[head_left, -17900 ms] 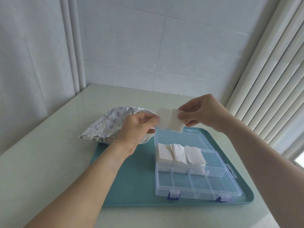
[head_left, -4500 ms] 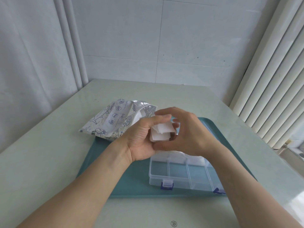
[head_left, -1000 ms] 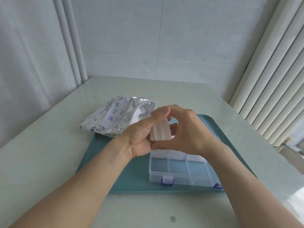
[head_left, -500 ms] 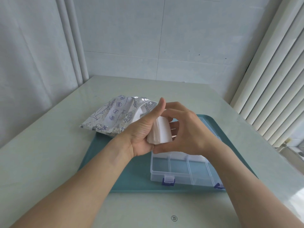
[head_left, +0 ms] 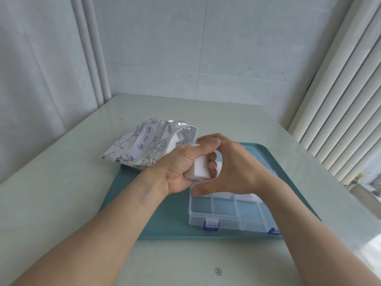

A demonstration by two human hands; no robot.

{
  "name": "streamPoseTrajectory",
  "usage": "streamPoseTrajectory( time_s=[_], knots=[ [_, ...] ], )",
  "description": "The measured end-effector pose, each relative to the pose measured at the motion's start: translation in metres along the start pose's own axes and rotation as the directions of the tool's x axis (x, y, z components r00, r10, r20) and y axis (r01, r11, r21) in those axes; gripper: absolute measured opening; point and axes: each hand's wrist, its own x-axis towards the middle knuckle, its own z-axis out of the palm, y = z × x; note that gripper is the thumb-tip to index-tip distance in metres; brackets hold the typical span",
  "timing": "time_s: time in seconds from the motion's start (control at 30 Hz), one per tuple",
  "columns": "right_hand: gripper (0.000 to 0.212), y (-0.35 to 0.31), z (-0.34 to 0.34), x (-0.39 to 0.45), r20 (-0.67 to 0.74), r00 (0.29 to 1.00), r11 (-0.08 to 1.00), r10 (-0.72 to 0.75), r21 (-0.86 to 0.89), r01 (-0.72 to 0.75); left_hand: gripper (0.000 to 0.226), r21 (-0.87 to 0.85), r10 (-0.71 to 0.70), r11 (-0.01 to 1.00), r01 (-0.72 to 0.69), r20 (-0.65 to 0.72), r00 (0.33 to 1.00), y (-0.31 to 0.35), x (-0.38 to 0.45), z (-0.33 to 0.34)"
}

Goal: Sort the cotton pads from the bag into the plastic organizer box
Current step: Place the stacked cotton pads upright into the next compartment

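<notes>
Fingers (head_left: 212, 165) of the left hand (head_left: 181, 168) curl round a stack of cotton pads (head_left: 199, 168) — right hand (head_left: 233, 170) cupped at 3 o'clock, touching it — above a teal tray (head_left: 144, 201) on a pale table (head_left: 61, 182), tiled wall at 12.

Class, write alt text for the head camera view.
Two hands, left hand and right hand, grip a stack of cotton pads above a clear organizer box on a teal tray; a foil bag lies behind.

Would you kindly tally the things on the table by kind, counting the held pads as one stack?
Foil bag: 1
Stack of cotton pads: 1
Clear plastic organizer box: 1
Teal tray: 1
Total: 4
</notes>
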Motion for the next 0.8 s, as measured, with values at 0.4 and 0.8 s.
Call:
streamPoseTrajectory(
  time_s=[0.4, 0.8],
  knots=[
    [0.023, 0.009, -0.016, 0.004, 0.043, 0.997, 0.941, 0.069, 0.329, -0.079, 0.045, 0.155, -0.02, 0.988, -0.015, 0.222, 0.975, 0.006, -0.002, 0.002],
    [0.013, 0.063, -0.103, -0.032, 0.13, 0.773, 0.758, 0.621, 0.152, -0.634, 0.01, 0.858, 0.629, 0.468, -0.211, -0.155, 0.762, 0.002, 0.007, -0.013]
  ],
)
